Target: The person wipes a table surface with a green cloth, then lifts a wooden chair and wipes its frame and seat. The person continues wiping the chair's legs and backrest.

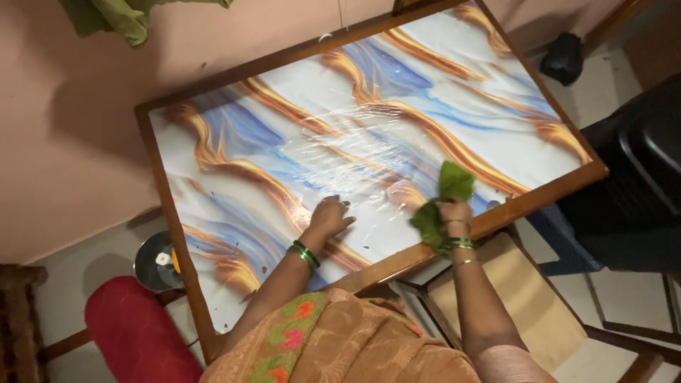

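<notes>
While left hand (pixel 330 215) presses table (pixel 213 117), right hand (pixel 454 213) grips cloth (pixel 447 191).

The green cloth (pixel 441 204) hides the right hand's (pixel 455 213) fingers; the tabletop's (pixel 234 120) far corner is cut off by the top edge.

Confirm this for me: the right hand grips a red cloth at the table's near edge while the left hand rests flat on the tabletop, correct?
Not quite. The cloth in the right hand is green, not red, as the head view shows. The rest holds: it is at the near edge of the table, and the left hand rests flat on the tabletop.
</notes>
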